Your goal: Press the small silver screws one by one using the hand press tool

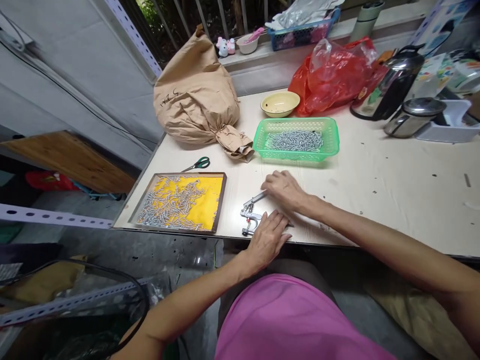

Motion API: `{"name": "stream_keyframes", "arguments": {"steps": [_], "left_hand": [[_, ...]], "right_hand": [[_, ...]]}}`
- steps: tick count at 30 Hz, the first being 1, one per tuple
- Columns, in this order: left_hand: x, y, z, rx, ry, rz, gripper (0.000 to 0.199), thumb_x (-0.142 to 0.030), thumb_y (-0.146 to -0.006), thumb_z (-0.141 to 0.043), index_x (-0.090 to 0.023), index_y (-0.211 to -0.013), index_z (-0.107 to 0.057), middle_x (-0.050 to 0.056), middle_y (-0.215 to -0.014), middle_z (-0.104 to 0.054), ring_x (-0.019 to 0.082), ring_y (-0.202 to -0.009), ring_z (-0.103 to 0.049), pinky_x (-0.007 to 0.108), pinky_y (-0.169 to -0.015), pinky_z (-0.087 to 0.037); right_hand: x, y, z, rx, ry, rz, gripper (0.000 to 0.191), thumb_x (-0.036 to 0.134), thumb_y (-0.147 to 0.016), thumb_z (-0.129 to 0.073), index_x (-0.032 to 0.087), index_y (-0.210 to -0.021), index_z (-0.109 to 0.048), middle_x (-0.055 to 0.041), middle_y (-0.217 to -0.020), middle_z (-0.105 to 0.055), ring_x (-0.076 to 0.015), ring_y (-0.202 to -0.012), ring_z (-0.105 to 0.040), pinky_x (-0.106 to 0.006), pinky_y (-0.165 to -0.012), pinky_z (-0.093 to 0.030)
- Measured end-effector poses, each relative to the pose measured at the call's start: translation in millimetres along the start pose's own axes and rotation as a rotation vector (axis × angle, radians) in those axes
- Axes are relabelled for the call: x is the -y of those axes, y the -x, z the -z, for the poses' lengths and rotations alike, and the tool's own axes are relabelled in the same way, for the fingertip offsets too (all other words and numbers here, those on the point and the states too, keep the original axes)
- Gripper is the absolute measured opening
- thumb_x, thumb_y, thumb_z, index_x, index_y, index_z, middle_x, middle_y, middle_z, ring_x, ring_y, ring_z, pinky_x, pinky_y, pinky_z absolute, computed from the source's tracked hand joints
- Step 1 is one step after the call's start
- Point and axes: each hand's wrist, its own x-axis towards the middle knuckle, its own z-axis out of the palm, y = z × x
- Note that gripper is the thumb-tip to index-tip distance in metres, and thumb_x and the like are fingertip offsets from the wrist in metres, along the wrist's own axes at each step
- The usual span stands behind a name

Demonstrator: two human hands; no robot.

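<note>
A silver metal hand-press plier (pixel 250 214) with a coil spring and a small red part lies on the table near its front edge. My right hand (pixel 285 190) is curled over the end of its upper handle. My left hand (pixel 268 237) lies over the lower handle, fingers bent down around it, so most of that handle is hidden. To the left, a shallow tray (pixel 221 205) with a yellow bottom holds many small silver metal pins (pixel 168 205). Beyond my hands, a green plastic basket (pixel 333 137) holds more of these small metal pieces.
Green-handled scissors (pixel 202 162) lie behind the tray. A tied brown paper sack (pixel 198 95) stands at the back left. Further back are a cream bowl (pixel 280 103), a red plastic bag (pixel 333 75), a kettle (pixel 401 82) and a steel pot (pixel 414 115).
</note>
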Motion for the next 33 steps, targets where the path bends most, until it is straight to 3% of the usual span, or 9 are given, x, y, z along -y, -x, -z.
{"name": "stream_keyframes", "arguments": {"steps": [5,12,15,18,21,24,26,29,33], "left_hand": [[6,11,-13.6,-0.001,0.052,0.059,0.039,-0.027,-0.092,-0.041,-0.012,-0.127,-0.05,0.016,-0.118,-0.061,0.03,-0.115,-0.054,0.047,-0.098,-0.044],[2,19,-22.2,0.02,0.007,0.035,0.04,-0.026,-0.091,-0.041,-0.01,-0.126,-0.05,0.015,-0.119,-0.06,0.028,-0.111,-0.056,0.042,-0.094,-0.046],[5,18,-7.7,0.013,0.001,-0.008,0.035,-0.025,-0.089,-0.045,-0.014,-0.122,-0.053,0.012,-0.115,-0.061,0.025,-0.11,-0.055,0.039,-0.092,-0.047],[26,21,27.9,-0.124,-0.029,0.0,0.027,-0.022,-0.09,-0.045,-0.019,-0.113,-0.059,0.01,-0.115,-0.06,0.023,-0.112,-0.052,0.037,-0.093,-0.046],[72,28,76.8,-0.334,-0.171,0.326,0.023,-0.022,-0.092,-0.043,-0.019,-0.102,-0.064,0.01,-0.105,-0.061,0.02,-0.099,-0.054,0.034,-0.084,-0.048],[127,32,116.5,-0.349,-0.38,0.693,0.026,-0.029,-0.092,-0.044,-0.017,-0.088,-0.067,0.01,-0.09,-0.061,0.023,-0.09,-0.052,0.036,-0.08,-0.045],[156,31,129.1,-0.29,-0.443,0.829,0.027,-0.034,-0.09,-0.048,-0.016,-0.082,-0.067,0.01,-0.088,-0.06,0.024,-0.091,-0.051,0.036,-0.077,-0.044],[180,25,130.3,-0.192,-0.469,0.909,0.026,-0.04,-0.086,-0.054,-0.016,-0.085,-0.065,0.01,-0.092,-0.06,0.026,-0.095,-0.05,0.034,-0.073,-0.043],[185,20,126.5,-0.116,-0.477,0.884,0.02,-0.034,-0.084,-0.057,-0.017,-0.089,-0.065,0.011,-0.096,-0.06,0.027,-0.098,-0.05,0.033,-0.072,-0.042]], "right_hand": [[65,-11,-4,0.108,-0.025,0.464,0.011,0.019,-0.083,-0.06,0.021,-0.075,-0.067,-0.007,-0.094,-0.059,-0.0226,-0.091,-0.043,-0.034,-0.066,-0.028],[91,-28,-22,0.078,-0.042,0.601,0.011,0.014,-0.084,-0.055,0.017,-0.076,-0.062,-0.0072,-0.083,-0.06,-0.0204,-0.086,-0.049,-0.034,-0.071,-0.034],[84,-36,-2,-0.069,-0.177,0.499,0.01,0.016,-0.086,-0.052,0.017,-0.082,-0.061,-0.0051,-0.08,-0.062,-0.0183,-0.077,-0.051,-0.032,-0.069,-0.037],[50,-41,33,-0.379,-0.301,0.301,0.014,0.016,-0.088,-0.046,0.017,-0.088,-0.059,-0.0059,-0.082,-0.062,-0.0173,-0.077,-0.054,-0.03,-0.07,-0.041],[-10,-43,63,-0.587,-0.217,0.076,0.017,0.025,-0.091,-0.044,0.019,-0.096,-0.059,-0.0073,-0.087,-0.062,-0.0204,-0.081,-0.056,-0.033,-0.073,-0.043],[-64,-38,68,-0.569,0.045,-0.148,0.033,0.041,-0.094,-0.036,0.021,-0.096,-0.062,-0.0114,-0.086,-0.06,-0.0268,-0.078,-0.056,-0.037,-0.063,-0.042],[-79,-31,58,-0.479,0.103,-0.208,0.043,0.048,-0.094,-0.031,0.02,-0.104,-0.062,-0.0147,-0.093,-0.06,-0.0283,-0.076,-0.056,-0.038,-0.059,-0.042],[-68,-15,37,-0.38,0.007,-0.166,0.043,0.048,-0.094,-0.034,0.019,-0.112,-0.06,-0.0133,-0.1,-0.059,-0.0245,-0.074,-0.058,-0.038,-0.062,-0.045],[-33,9,17,-0.325,-0.185,-0.078,0.035,0.043,-0.094,-0.04,0.019,-0.108,-0.062,-0.0096,-0.1,-0.061,-0.0223,-0.083,-0.062,-0.037,-0.071,-0.049]]}}
